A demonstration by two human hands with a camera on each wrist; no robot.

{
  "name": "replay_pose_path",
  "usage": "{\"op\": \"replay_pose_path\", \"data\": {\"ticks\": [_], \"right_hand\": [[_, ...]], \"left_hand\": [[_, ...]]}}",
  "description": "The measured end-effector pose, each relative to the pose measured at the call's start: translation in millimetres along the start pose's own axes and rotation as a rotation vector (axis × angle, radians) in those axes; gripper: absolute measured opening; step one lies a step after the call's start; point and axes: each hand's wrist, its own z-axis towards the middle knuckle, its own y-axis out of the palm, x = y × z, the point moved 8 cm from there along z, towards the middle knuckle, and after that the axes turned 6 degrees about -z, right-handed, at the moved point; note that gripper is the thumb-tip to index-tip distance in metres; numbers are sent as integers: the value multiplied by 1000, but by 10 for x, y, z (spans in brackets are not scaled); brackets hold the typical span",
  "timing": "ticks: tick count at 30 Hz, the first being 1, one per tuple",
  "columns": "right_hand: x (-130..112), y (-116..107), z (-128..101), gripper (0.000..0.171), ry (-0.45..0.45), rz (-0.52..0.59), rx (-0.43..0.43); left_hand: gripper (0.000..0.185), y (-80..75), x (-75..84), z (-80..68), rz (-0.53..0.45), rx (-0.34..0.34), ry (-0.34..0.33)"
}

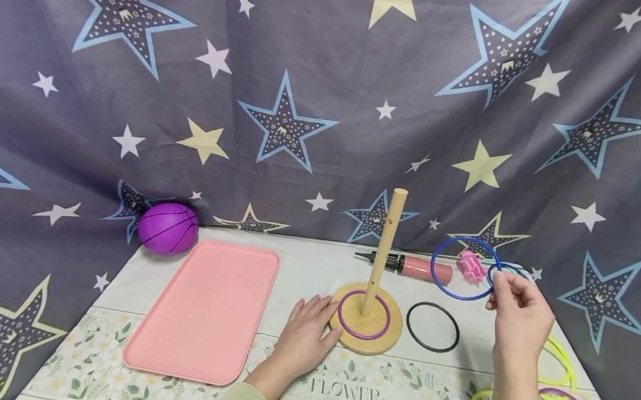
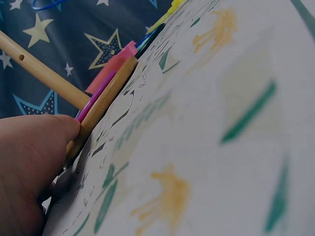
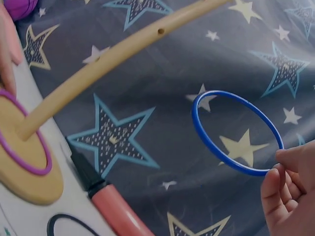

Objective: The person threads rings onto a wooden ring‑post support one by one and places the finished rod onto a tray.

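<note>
Purple ring (image 1: pixel 363 315) already on wooden peg (image 1: pixel 382 253); right hand (image 1: pixel 516 314) pinches blue ring (image 1: pixel 464 268) beside it, flat left hand (image 1: pixel 304 335) steadies base (image 1: pixel 364 339), other rings unplaced.

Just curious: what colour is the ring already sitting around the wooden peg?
Purple ring, lying on the round wooden base; clearest in the head view.

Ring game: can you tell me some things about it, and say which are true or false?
1. The right hand holds a blue ring in the air. True.
2. A purple ring lies round the peg on the wooden base. True.
3. The black ring is on the peg. False: it lies flat on the table beside the base.
4. The left hand holds the ball. False: it rests against the base; the ball sits behind the pink tray.
</note>
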Motion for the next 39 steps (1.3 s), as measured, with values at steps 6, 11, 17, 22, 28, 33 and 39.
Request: {"op": "replay_pose_path", "data": {"ticks": [6, 11, 17, 22, 28, 33, 39], "right_hand": [[-222, 78, -102, 17, -16, 123, -52], [-419, 142, -168, 21, -36, 171, -94], [-673, 248, -252, 24, -80, 240, -150], [-820, 383, -294, 19, -106, 297, -205], [-1001, 560, -344, 17, -152, 308, -259], [-1136, 707, -391, 17, -198, 300, -312], [-1220, 875, -423, 18, -226, 257, -349]], "left_hand": [[56, -3, -14, -3, -1, 3, -3], [56, -10, -16, -8, -5, 5, -3], [56, -6, -20, -18, -4, 3, -8], [56, -9, -14, -30, -10, 2, -7], [57, -19, 7, -37, -16, 14, 15], [57, -16, 7, -24, -15, 8, 13], [56, -14, 6, -17, -10, 15, 20]]}}
